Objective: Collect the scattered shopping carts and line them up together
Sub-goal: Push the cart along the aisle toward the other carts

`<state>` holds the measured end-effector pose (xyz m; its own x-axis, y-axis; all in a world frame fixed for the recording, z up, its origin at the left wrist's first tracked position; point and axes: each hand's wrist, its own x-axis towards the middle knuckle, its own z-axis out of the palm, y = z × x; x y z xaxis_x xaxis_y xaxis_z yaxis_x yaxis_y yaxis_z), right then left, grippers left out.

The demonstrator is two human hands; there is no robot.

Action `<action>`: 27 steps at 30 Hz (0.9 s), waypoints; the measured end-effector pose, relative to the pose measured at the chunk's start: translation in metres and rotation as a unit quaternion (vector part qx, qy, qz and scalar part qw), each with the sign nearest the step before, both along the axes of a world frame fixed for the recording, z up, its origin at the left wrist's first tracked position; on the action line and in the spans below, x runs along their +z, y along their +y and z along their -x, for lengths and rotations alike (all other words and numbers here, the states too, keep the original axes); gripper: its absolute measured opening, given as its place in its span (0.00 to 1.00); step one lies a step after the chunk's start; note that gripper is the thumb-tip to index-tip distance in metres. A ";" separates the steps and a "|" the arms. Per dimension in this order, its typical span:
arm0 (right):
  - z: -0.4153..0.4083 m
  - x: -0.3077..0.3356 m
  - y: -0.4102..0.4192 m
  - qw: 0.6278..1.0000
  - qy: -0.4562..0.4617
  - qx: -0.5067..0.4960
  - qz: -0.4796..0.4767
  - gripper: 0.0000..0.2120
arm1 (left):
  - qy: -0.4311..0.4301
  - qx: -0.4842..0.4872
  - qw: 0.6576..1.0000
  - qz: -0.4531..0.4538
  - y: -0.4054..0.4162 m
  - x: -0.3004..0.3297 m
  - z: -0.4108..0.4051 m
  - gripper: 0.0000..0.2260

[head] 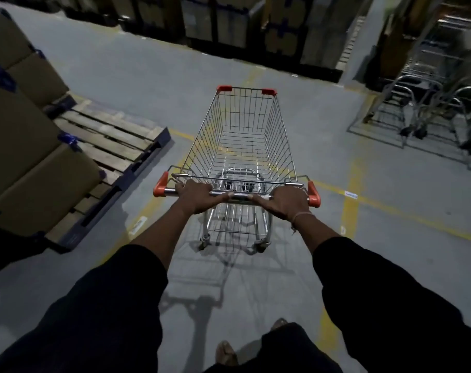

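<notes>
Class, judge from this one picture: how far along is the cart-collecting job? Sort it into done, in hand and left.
Done: some carts already stand bunched together at the far right. In hand: the left hand and right hand both grip the handle of one empty cart, which points ahead, apart from that group. Left: wheeling this cart over to join the row; whether others remain scattered is not visible.

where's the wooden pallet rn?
Head view, left side: the wooden pallet lies on the floor left of the shopping cart, partly under the stacked cardboard boxes.
</notes>
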<state>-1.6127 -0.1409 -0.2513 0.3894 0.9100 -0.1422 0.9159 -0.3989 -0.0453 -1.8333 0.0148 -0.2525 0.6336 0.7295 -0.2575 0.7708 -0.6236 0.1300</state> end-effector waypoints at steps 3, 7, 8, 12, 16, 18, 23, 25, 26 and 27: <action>-0.019 -0.001 -0.011 0.999 0.003 -0.031 -0.013 0.44 | 0.004 -0.029 1.000 -0.004 0.005 0.002 -0.031 0.44; -0.050 0.000 -0.024 0.997 -0.007 -0.074 -0.017 0.45 | 0.005 -0.063 0.998 0.000 0.008 0.003 -0.078 0.46; -0.058 -0.001 -0.027 0.996 -0.011 -0.085 -0.017 0.44 | 0.003 -0.074 0.997 0.000 0.008 0.003 -0.091 0.45; -0.097 -0.002 -0.039 0.991 -0.032 -0.128 -0.019 0.42 | 0.003 -0.119 0.993 -0.012 0.008 0.005 -0.144 0.40; -0.136 -0.008 -0.048 0.985 -0.025 -0.170 -0.018 0.44 | 0.007 -0.163 0.987 -0.014 0.008 0.005 -0.198 0.38; -0.155 -0.009 -0.052 0.981 -0.019 -0.191 -0.015 0.46 | 0.000 -0.181 0.983 -0.011 0.010 0.004 -0.224 0.42; -0.203 -0.010 -0.067 0.971 -0.011 -0.238 -0.019 0.46 | -0.005 -0.223 0.975 -0.021 0.012 -0.002 -0.290 0.44; -0.220 -0.009 -0.074 0.968 -0.010 -0.252 -0.021 0.45 | -0.006 -0.234 0.972 -0.029 0.011 -0.005 -0.317 0.46; -0.227 -0.009 -0.076 0.966 -0.011 -0.256 -0.022 0.45 | -0.008 -0.240 0.970 -0.034 0.011 -0.006 -0.328 0.46; -0.237 -0.009 -0.080 0.964 -0.009 -0.264 -0.023 0.44 | -0.012 -0.249 0.968 -0.038 0.010 -0.008 -0.342 0.45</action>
